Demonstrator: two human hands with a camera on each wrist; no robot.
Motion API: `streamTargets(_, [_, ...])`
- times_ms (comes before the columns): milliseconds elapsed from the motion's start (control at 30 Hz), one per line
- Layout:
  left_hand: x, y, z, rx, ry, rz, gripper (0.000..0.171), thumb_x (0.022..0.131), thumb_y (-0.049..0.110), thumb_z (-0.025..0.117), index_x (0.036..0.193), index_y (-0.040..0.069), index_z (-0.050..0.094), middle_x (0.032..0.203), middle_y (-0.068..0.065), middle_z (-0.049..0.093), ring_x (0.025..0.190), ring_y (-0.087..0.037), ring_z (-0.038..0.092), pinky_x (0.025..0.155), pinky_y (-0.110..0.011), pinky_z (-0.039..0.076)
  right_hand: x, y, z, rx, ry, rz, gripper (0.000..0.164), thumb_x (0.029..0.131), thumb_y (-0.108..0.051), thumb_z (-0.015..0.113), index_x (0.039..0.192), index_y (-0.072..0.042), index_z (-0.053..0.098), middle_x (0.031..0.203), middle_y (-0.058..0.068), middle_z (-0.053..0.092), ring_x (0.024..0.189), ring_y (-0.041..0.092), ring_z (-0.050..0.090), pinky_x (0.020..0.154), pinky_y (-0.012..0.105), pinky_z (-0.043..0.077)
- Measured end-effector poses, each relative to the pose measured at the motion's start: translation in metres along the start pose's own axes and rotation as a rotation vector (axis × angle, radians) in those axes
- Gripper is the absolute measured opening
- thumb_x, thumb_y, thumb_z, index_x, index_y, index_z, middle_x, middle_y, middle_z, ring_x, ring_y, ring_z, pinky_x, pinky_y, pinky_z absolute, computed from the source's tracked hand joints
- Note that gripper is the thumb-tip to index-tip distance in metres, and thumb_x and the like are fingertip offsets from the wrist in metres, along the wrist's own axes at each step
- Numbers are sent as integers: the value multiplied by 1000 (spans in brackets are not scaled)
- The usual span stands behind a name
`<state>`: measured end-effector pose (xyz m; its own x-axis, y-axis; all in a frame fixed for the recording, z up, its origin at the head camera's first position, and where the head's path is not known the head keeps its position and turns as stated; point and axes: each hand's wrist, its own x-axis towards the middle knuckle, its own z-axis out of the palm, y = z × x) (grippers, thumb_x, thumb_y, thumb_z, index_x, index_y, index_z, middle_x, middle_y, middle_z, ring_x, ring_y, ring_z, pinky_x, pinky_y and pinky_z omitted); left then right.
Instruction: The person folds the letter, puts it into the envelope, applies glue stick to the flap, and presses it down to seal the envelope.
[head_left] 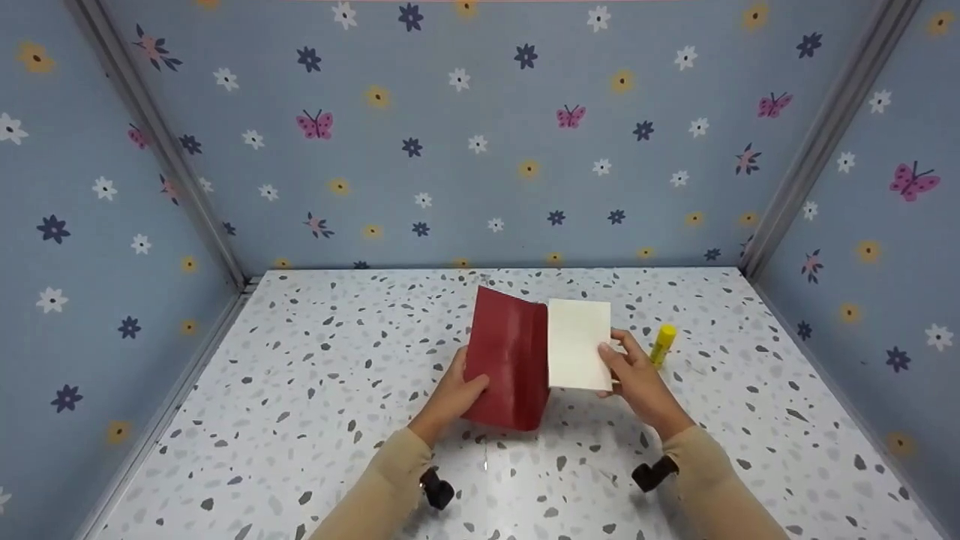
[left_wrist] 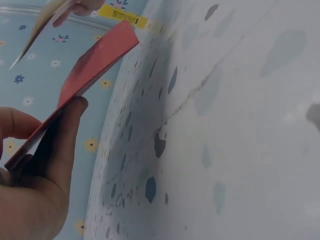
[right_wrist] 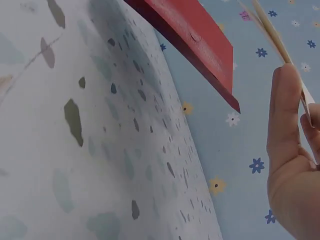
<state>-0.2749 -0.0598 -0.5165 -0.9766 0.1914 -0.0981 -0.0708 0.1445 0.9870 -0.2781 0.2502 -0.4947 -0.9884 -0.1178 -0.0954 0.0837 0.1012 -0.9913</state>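
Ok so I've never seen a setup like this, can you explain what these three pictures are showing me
There's no robot here, just a person working bare-handed. The wide picture comes from a camera worn on the head, looking forward and down. The two tilted close-ups come from the small black cameras worn on the wrists, one for each side. The left hand holds a red folded piece; the right hand pinches a cream paper piece beside it. On the speckled white table, near the right hand, is a yellow tube, perhaps a glue stick. Behind is a blue flower-patterned wall.
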Motion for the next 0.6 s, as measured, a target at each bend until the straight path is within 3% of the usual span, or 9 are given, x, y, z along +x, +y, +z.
streamTargets(267, [-2,10,10,20,38,18,53,100,22,51,150,19,35,136,-10,54,112,-25,53,95,-45,41,-5,-17,17,84,-47,-85,59,97,-20,69,146,-16,36,123,19,61,97,30,68,73,39,59])
streamTargets(600, [-7,19,20,-27,43,71,51,104,26,53,150,15,34,138,-13,51,118,-26,54,97,-48,43,-3,-26,38,92,44,-91,48,102,-11,57,142,-2,32,128,25,50,106,28,63,81,40,59])
